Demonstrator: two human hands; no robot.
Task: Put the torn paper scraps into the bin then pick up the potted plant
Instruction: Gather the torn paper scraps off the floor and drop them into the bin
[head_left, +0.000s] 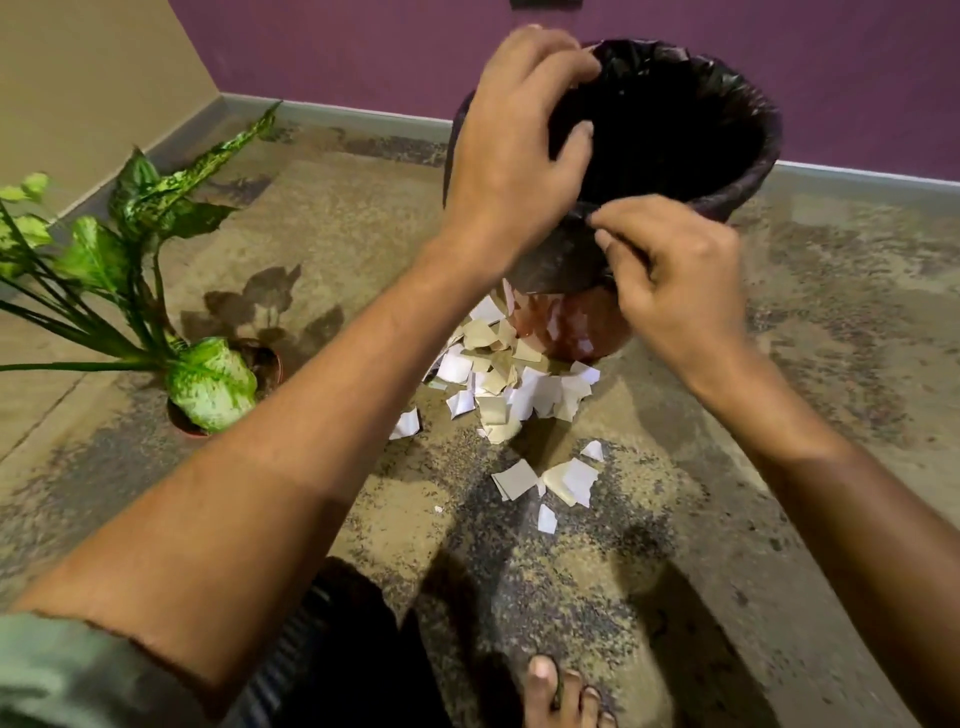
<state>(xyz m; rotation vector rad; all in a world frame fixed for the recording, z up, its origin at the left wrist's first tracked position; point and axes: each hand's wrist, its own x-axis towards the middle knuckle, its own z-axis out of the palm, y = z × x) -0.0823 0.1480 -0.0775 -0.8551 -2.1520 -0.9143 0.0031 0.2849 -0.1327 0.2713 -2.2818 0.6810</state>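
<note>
While the bin (691, 156) stands on the floor (831, 364) close to the purple wall (363, 47), both hands are held at its rim, where a black liner (550, 260) is folded over the edge. The left hand (519, 150) is placed at the near-left part of the rim, its fingers curled over the edge and gripping the liner, with the fingertips reaching into the dark opening. The right hand (675, 270) is set just beside it at the near edge, and a fold of the liner is pinched between its thumb and forefinger. Below and between the two hands, the torn paper scraps (509, 384) are heaped on the floor against the foot of the bin, white and tan pieces mixed; a smaller scatter (550, 480) is seen nearer the person, beneath the right forearm. Well to the left of the left hand, beyond the left forearm, the potted plant (156, 291) is set on the floor, its speckled green leaves spreading away from the hands. A bare foot (566, 696) is seen at the lower edge, below both hands.
</note>
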